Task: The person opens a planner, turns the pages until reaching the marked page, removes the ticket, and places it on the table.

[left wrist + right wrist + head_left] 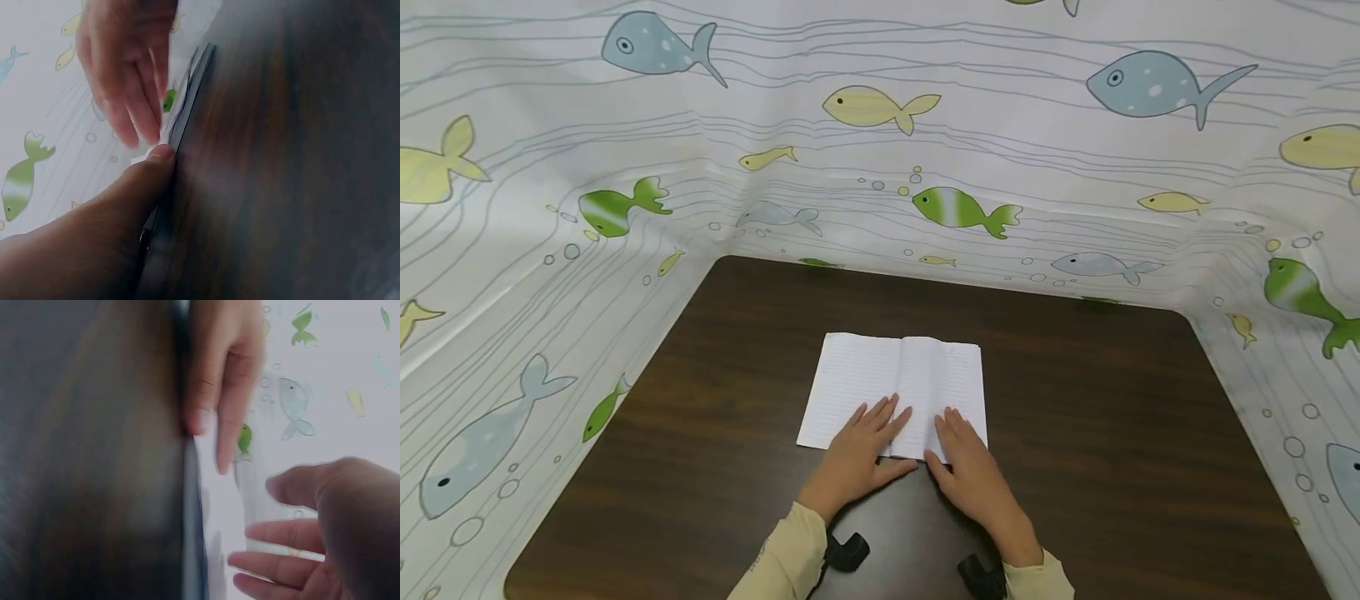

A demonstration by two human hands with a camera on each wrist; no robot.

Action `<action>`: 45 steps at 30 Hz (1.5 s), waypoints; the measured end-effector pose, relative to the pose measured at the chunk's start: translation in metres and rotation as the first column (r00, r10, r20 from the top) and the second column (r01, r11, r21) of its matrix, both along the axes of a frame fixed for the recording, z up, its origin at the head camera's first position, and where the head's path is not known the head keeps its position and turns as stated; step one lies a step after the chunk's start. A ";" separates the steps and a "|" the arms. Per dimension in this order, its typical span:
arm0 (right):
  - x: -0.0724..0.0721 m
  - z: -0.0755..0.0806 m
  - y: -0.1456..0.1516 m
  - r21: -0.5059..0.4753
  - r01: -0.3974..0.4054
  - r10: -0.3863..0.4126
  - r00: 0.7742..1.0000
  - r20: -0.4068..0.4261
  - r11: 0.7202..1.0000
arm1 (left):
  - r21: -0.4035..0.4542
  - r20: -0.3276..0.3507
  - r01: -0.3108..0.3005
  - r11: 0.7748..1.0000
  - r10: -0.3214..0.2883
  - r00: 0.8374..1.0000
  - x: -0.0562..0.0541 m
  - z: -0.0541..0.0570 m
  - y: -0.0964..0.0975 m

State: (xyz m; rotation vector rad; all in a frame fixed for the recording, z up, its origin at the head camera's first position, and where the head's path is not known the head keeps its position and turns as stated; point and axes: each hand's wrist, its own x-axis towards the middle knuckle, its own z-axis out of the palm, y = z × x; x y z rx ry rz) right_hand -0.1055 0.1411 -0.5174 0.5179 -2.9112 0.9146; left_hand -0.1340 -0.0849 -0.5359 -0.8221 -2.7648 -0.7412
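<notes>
Cream sleeves [786,550] are worn; left hand [857,454] and right hand [972,477] are spread, fingers extended, over an open lined notebook [861,373].

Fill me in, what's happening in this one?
A person has both bare hands at an open, lined notebook on a dark wooden table. The left hand reaches over its lower left part towards the fold, its thumb at the near edge. The right hand is over the lower right part; whether it touches the paper is unclear. A fish-printed sheet stands around the table.
</notes>
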 end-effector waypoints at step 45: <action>0.000 -0.001 -0.006 -0.463 0.316 -0.286 0.948 0.136 0.828 | 0.311 0.085 0.036 0.950 -0.066 0.994 0.003 0.014 -0.024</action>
